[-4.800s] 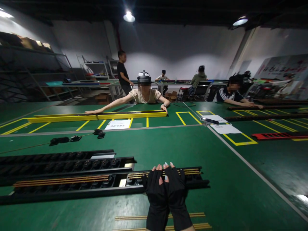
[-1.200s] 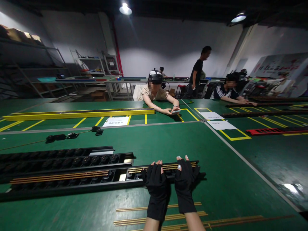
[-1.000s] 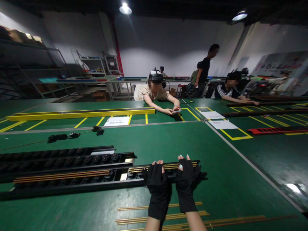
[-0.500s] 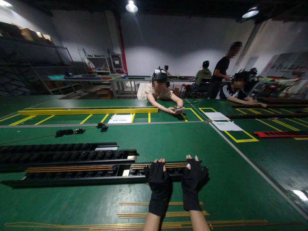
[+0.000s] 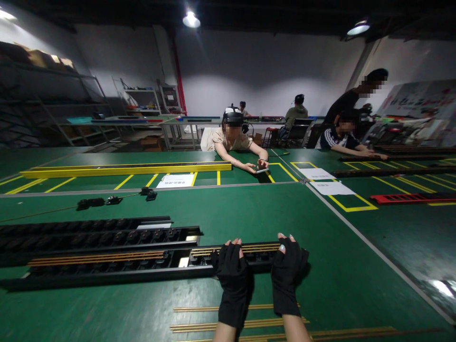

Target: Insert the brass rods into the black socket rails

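Both my hands wear black fingerless gloves and lie over the right part of a long black channel-shaped rail. My left hand has its fingers closed over thin brass rods that run along the rail's top. At the rods' right end, my right hand is closed too, its thumb close to the fingers. The palms hide parts of the rail and rods. Left of my hands, copper-coloured rods lie along the same rail above a row of black parts. A pale plate shows between the two groups of rods.
Loose brass rods lie on the green table nearest me. Two more black rails are behind at left, with a thin rod carrying black clips. Across the table a person holds a phone beside a yellow rail.
The view has tilted and turned slightly. My hands stay on the rail and rods, with little shift. In the background, a standing person bends further forward to the right.
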Tool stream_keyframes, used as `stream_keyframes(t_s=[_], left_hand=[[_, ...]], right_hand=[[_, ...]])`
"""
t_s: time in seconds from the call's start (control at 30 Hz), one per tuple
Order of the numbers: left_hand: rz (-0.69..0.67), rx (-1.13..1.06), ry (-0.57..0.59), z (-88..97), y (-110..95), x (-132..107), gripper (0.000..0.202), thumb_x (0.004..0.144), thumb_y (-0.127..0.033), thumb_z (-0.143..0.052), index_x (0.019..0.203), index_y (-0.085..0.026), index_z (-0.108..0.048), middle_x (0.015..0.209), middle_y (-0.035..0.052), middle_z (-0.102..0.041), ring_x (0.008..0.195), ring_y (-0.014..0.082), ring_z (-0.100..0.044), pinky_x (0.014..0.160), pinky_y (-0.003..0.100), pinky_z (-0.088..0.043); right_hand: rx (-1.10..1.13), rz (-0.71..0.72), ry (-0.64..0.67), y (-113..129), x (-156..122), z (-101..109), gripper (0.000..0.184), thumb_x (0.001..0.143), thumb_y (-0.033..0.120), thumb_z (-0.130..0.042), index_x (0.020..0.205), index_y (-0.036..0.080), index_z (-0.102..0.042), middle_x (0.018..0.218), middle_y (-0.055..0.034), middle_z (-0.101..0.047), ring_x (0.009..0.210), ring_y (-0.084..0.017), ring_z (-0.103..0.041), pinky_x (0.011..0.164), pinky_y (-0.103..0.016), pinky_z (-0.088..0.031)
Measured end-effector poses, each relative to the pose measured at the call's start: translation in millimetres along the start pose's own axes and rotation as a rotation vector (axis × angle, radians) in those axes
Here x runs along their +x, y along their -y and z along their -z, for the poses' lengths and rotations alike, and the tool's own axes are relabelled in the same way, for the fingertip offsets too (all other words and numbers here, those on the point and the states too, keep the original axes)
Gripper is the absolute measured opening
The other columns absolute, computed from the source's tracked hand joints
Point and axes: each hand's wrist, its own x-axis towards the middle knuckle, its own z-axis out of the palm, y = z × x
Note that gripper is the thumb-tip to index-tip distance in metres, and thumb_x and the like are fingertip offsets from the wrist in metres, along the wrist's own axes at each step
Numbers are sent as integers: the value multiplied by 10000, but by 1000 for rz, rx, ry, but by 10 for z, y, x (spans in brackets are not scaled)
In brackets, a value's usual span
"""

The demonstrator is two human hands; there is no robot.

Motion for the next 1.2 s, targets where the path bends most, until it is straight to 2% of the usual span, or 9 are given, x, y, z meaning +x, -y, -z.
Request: stream_keyframes(t_s=[0.2, 0.4, 0.57, 0.7, 0.8, 0.97, 1.2], left_hand=[[28, -26, -14, -8, -18, 1, 279, 909, -120, -514, 1082, -214, -711, 995, 53, -774, 1019, 224, -681, 1105, 446, -292], [27, -33, -33, -4, -15, 17, 274, 905, -118, -507, 1071, -211, -705, 986, 56, -775, 1005, 219, -685, 1097, 440, -309], [22, -20, -30, 7, -17, 29, 280, 892, -97, -523, 1079, -211, -697, 982, 48, -777, 1008, 213, -680, 1098, 434, -299], [32, -29, -5, 14, -22, 27, 274, 899, -103, -521, 1074, -210, -703, 988, 49, -775, 1011, 214, -676, 1086, 432, -302], [49, -37, 14, 12, -24, 16, 269, 906, -108, -519, 1072, -211, -704, 995, 45, -775, 1016, 216, -675, 1081, 429, -304], [51, -46, 22, 0, -19, -5, 274, 911, -114, -512, 1079, -207, -707, 1012, 47, -773, 1038, 218, -673, 1088, 425, -302], [28, -34, 8, -1, -7, -1, 261, 912, -112, -515, 1068, -196, -706, 1011, 42, -775, 1025, 224, -673, 1082, 423, -310]], right_hand=[[7, -19, 2, 11, 25, 12, 438, 985, 349, -297, 1113, 197, -687, 1110, -122, -721, 1166, -292, -601, 1023, -494, -360], [50, 31, -14, 5, 50, 30, 411, 986, 329, -316, 1101, 180, -680, 1083, -116, -731, 1134, -280, -622, 987, -464, -402], [59, 80, -57, 100, 30, 25, 433, 1006, 315, -294, 1148, 151, -669, 1157, -139, -716, 1234, -282, -579, 1087, -527, -335], [26, 208, -69, 175, 7, -7, 366, 997, 262, -353, 1100, 168, -692, 1061, -91, -754, 1155, -266, -637, 1132, -541, -278], [5, 212, -62, 191, 1, -15, 351, 993, 247, -364, 1098, 169, -690, 1049, -75, -760, 1171, -260, -632, 1151, -546, -243], [36, 219, -39, 214, -28, -19, 368, 984, 241, -359, 1156, 150, -670, 1128, -96, -741, 1262, -270, -578, 1154, -532, -252], [40, 269, -28, 258, -66, -38, 319, 956, 193, -419, 1121, 163, -689, 1077, -80, -757, 1146, -247, -644, 1155, -507, -278]])
